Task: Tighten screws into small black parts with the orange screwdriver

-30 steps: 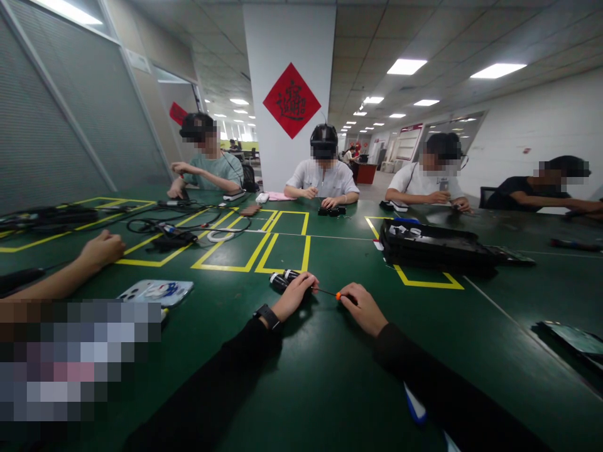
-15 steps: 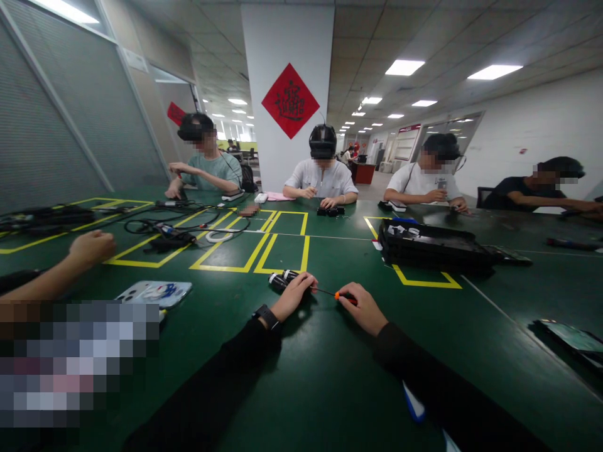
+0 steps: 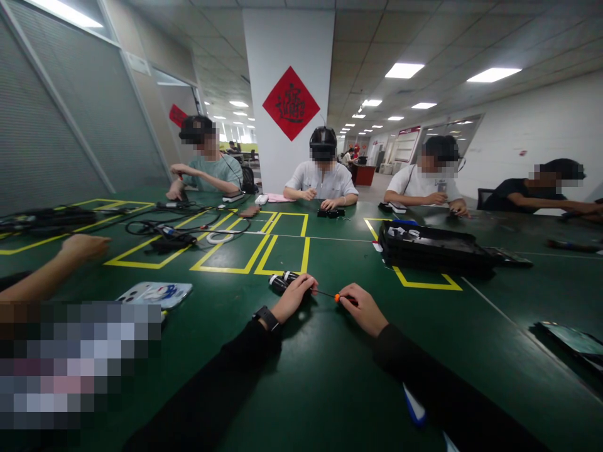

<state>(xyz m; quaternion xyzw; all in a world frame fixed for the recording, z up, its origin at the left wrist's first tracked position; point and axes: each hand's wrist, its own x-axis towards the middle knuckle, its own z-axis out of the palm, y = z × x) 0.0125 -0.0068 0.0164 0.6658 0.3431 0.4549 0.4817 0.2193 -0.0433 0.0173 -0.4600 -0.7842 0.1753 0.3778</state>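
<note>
My right hand is closed round the handle of a screwdriver with an orange collar. Its thin shaft runs left, almost level, to the fingers of my left hand. Under and beyond that hand lies a black device with two stubby cylinders, each with a pale band. My left fingers are wrapped over the device, hiding most of it and the screwdriver's tip. Both hands rest low over the green table, and a dark watch is on my left wrist.
A patterned phone lies to my left, near another person's hand. Black cables spread over the far left, among yellow tape outlines. Stacked black trays stand at right. Several people sit opposite.
The neighbour's hand at left has shifted slightly left and down. My hands, the screwdriver and the device look practically unmoved.
</note>
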